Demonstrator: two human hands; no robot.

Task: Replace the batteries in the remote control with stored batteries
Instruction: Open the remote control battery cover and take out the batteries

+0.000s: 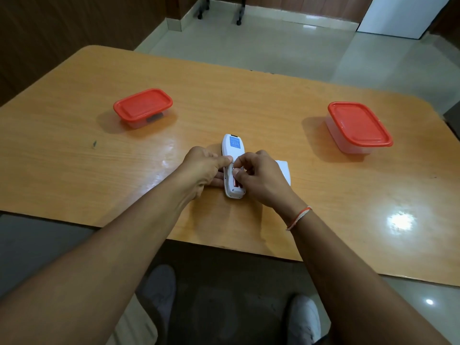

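Fingers of both hands curl onto the face-down remote control [231,155].

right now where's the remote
In the head view, the remote lies face down at the table's near middle, between the left hand and right hand, which both hold it.

I hold the white remote [232,155] face down on the table [99,170] with my left hand [201,170], while my right hand [258,178] pinches at a battery [236,183] in its open compartment. Two red-lidded containers [143,108] [358,127] sit either side.
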